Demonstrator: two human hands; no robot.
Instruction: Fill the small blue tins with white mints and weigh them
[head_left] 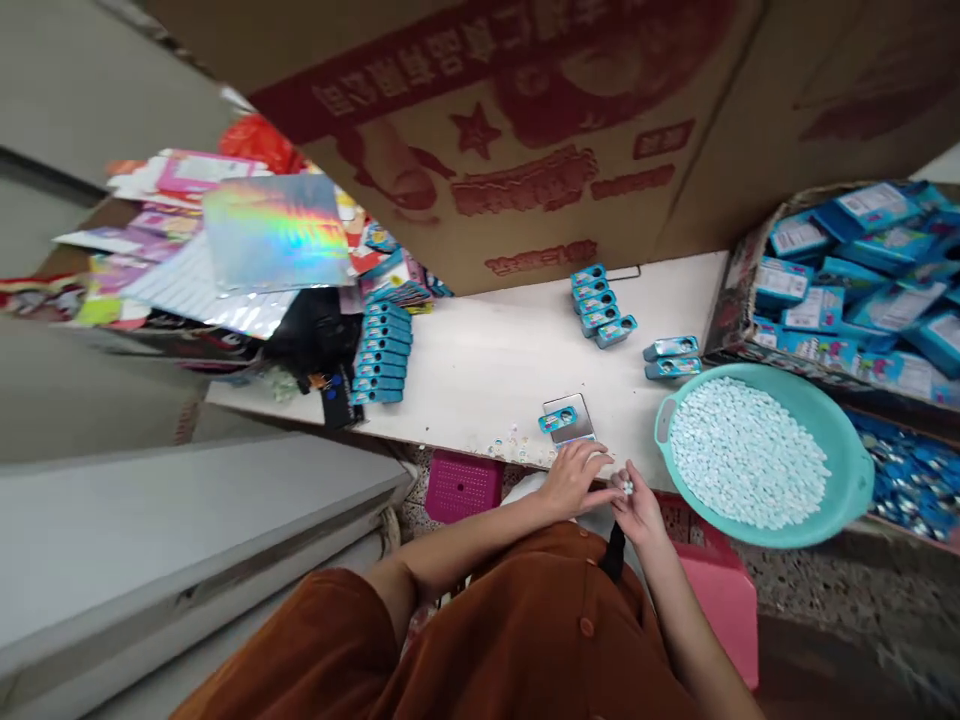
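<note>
My right hand [639, 512] is palm up at the bench edge, fingers curled round a few small white tablets [628, 488]. My left hand [576, 482] is close beside it on the left, fingers stretched out and thumb pointing at the tablets. Just beyond my left fingers lies a flat, silver-topped device [582, 428], which looks like a small scale. On it rests a narrow blue packet [558, 419] with a round hole. To the right, a turquoise basin [855, 462] holds a heap of white tablets [750, 452].
Blue packets stand in a long row [382, 352], a shorter row [600, 305] and a pair [673, 358] on the white bench [480, 350]. A box of blue packets [862, 270] is at right. A large carton [525, 130] rises behind. A pink stool [463, 485] is below.
</note>
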